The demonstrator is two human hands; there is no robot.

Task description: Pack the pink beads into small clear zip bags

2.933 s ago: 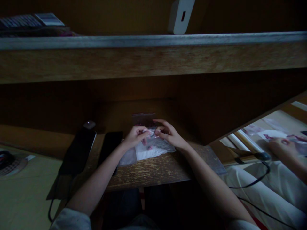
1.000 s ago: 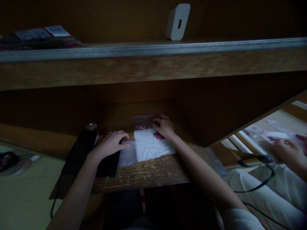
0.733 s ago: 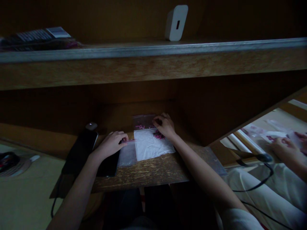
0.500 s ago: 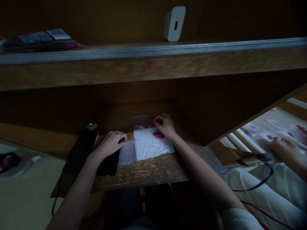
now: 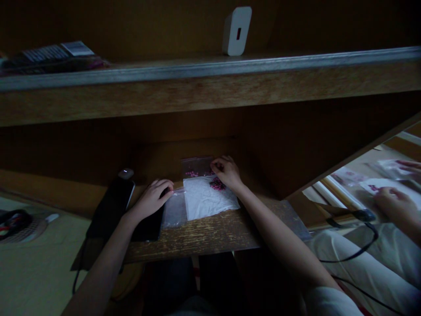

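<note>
My left hand (image 5: 154, 193) is closed in a pinch at the upper left corner of a clear plastic bag (image 5: 175, 210). Whether the fingertips hold the bag's edge or something small cannot be made out. My right hand (image 5: 226, 171) is pinched too, thumb against forefinger, over the right side of a zip bag (image 5: 197, 163) with small pink beads (image 5: 191, 174) on or in it. What it holds, if anything, is too small to see. Below that hand a cluster of dark and pink beads (image 5: 217, 184) lies on a creased white sheet (image 5: 207, 202).
A black flat device (image 5: 146, 228) lies under my left forearm, with a small rounded case (image 5: 125, 174) behind it. Above runs a shelf edge (image 5: 210, 70) carrying a white charger (image 5: 237, 31) and a packet (image 5: 59, 57). At right, a co-worker's hand (image 5: 396, 204) works over similar beads.
My left fingers have drawn slightly back, and more of the clear bag's top edge shows. My right hand has hardly moved. The co-worker's other hand has come into view at right.
</note>
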